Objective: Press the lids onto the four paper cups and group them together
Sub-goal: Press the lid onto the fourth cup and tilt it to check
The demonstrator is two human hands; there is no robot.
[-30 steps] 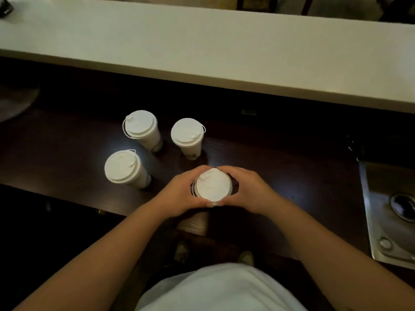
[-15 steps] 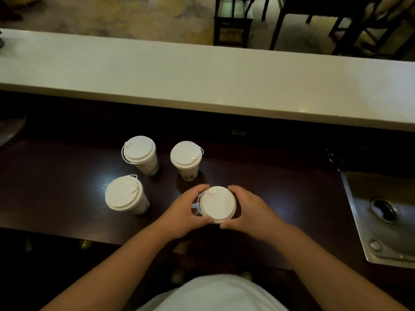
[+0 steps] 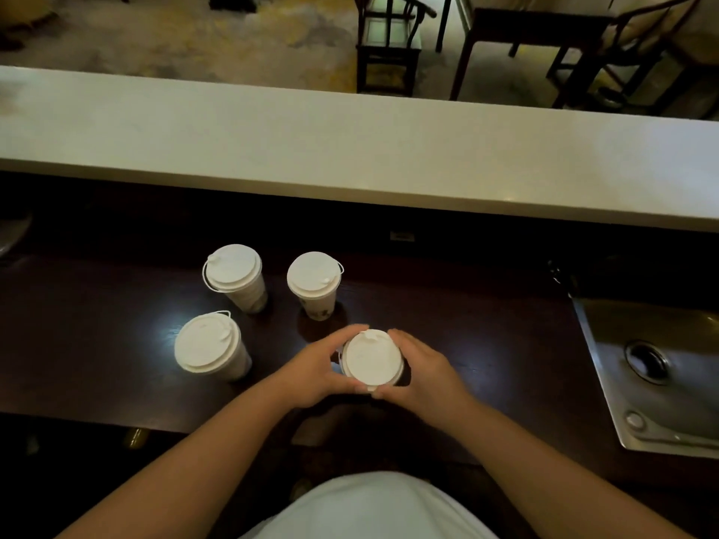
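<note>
Cupping the lidded cup [image 3: 371, 357] at 6 o'clock, your left hand [image 3: 311, 369] and right hand [image 3: 426, 371] curl their fingers around it; three lidded cups [image 3: 233, 272] stand at 10 o'clock on the worktop [image 3: 486, 344].

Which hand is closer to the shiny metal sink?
The right hand. It grips the right side of the near white lidded paper cup, on the side toward the metal sink. The left hand grips the cup's left side, farther away.

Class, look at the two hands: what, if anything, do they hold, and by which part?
Both hands, left and right, hold the near cup, fingers curled round its lidded rim from either side.
</note>
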